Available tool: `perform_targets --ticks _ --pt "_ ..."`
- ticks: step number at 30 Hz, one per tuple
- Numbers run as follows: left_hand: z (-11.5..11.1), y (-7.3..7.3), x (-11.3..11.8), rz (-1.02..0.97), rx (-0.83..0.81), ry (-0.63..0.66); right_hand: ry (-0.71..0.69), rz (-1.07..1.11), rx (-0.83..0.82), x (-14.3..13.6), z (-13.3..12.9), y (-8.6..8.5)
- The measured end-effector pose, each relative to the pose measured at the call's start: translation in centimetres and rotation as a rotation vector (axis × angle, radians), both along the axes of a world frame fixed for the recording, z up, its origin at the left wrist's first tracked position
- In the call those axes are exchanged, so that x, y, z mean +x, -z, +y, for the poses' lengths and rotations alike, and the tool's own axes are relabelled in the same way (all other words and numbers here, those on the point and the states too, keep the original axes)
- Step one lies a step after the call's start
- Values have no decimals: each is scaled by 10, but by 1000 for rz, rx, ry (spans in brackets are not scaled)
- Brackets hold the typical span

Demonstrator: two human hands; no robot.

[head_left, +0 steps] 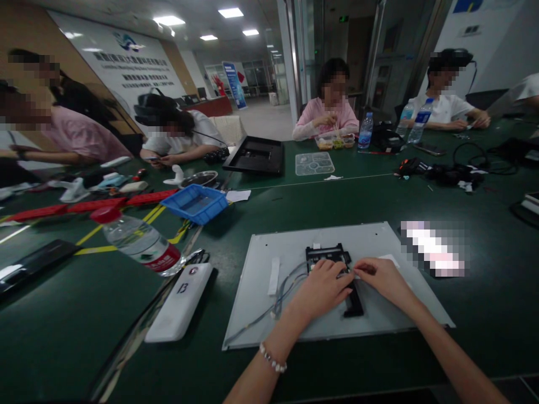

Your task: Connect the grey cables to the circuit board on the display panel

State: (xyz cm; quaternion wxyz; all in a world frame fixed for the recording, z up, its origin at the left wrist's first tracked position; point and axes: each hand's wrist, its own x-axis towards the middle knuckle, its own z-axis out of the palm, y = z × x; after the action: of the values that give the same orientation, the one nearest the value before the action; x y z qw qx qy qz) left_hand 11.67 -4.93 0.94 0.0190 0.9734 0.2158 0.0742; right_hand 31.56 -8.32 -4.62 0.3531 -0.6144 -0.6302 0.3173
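A black plastic frame (pixel 353 303) lies on a pale grey flat panel (pixel 252 314) in front of me. My left hand (pixel 326 285) is over the frame, its fingers bent down and closed onto it, covering its middle. Close beside the left fingertips, my right hand (pixel 381 276) is closed in a pinch at the frame's right side. Whatever is between those fingertips is too small to make out. Thin grey cables (pixel 280 300) run from the frame across the panel's left part. A white strip (pixel 274 276) lies left of them, and a white piece (pixel 389 260) shows behind my right hand.
Left of the panel are a white power bank (pixel 181 303) marked 13, a tilted water bottle (pixel 141 241) and a blue bin (pixel 196 203). A phone (pixel 433 249) lies to the right. A black tray (pixel 256 156) and a clear lid (pixel 314 164) lie farther back. Several people sit around the table.
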Motion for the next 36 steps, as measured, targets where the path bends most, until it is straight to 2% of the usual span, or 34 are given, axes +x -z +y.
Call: perform_targets --ticks 7,14,18,20,24,27,30,33,36 --pt "-1 0 3 -7 -5 -12 18 -153 105 -4 -6 -4" --pt "-1 -1 0 -42 -61 -14 3 -97 134 -1 -8 -5" --pt "6 -11 -7 -97 -99 -42 37 -57 163 2 -8 -4" --pt "14 -19 -17 -152 -103 -104 47 -47 169 3 -8 -4" --pt "38 -29 -57 -286 -80 -358 47 -48 178 3 -10 -5" --pt "51 -21 -93 -318 -114 -475 25 -62 181 3 -11 -7" --pt "56 -5 -119 -341 -267 -541 3 -80 174 2 -12 -9" --pt "55 7 -128 -349 -382 -533 -15 -93 164 1 -13 -10" --pt "56 12 -125 -345 -394 -551 -27 -102 155 0 -14 -11"
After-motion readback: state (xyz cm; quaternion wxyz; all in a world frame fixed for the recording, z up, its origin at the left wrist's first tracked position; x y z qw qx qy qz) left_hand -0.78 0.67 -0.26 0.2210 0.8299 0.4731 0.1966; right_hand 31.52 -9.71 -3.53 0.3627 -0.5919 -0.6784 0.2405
